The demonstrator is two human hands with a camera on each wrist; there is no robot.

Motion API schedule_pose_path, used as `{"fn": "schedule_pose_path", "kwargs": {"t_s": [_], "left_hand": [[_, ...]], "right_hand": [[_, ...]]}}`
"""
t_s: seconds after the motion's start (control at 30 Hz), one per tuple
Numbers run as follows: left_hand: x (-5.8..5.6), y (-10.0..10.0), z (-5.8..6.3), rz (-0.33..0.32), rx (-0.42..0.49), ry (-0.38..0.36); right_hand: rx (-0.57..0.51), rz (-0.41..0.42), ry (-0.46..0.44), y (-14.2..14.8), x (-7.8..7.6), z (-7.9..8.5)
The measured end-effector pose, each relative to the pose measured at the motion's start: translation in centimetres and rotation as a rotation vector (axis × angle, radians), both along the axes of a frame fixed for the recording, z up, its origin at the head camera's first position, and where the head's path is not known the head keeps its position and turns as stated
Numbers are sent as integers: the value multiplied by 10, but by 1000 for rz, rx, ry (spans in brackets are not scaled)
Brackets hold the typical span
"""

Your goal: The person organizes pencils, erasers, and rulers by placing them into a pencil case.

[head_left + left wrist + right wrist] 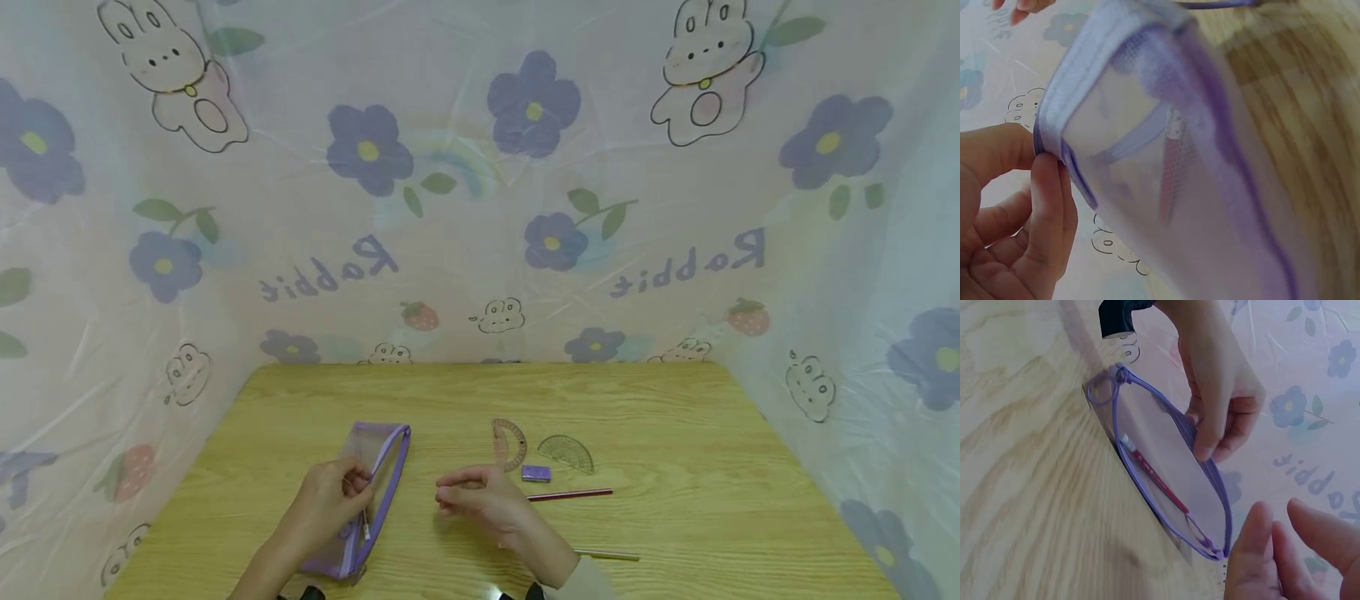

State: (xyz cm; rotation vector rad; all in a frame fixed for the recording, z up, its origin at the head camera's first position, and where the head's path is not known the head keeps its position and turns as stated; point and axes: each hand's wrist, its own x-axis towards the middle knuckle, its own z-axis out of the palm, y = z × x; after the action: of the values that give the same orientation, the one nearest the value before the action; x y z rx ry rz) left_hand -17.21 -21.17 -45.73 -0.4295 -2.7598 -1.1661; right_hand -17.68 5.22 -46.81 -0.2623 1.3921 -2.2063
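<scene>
Inside the purple-edged mesh pouch [1166, 447] pinched by the left hand [333, 492] lies one red pencil [1157, 480]; a purple rectangular eraser [536, 473] remains outside, right hand [487, 502] empty.

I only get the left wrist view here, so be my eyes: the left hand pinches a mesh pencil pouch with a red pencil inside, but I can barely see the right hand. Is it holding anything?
Observer: No, the right hand holds nothing.
Operator: Is the mesh pencil pouch zipped shut?
Observer: No, the right wrist view shows its mouth gaping open.
Operator: What lies just beyond the right hand?
Observer: A pink protractor and a clear protractor, both on the table.
</scene>
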Motion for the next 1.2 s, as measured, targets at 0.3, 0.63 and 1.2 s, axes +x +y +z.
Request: {"fn": "schedule_pose_path", "kwargs": {"t_s": [0.3, 0.63, 1.2], "left_hand": [[1, 1, 0, -11, 17, -19], [1, 2, 0, -3, 13, 6], [-1, 2, -2, -14, 2, -11]], "right_hand": [[35, 12, 30, 22, 4, 0], [71, 29, 63, 47, 6, 6], [140, 14, 101, 75, 4, 8]]}}
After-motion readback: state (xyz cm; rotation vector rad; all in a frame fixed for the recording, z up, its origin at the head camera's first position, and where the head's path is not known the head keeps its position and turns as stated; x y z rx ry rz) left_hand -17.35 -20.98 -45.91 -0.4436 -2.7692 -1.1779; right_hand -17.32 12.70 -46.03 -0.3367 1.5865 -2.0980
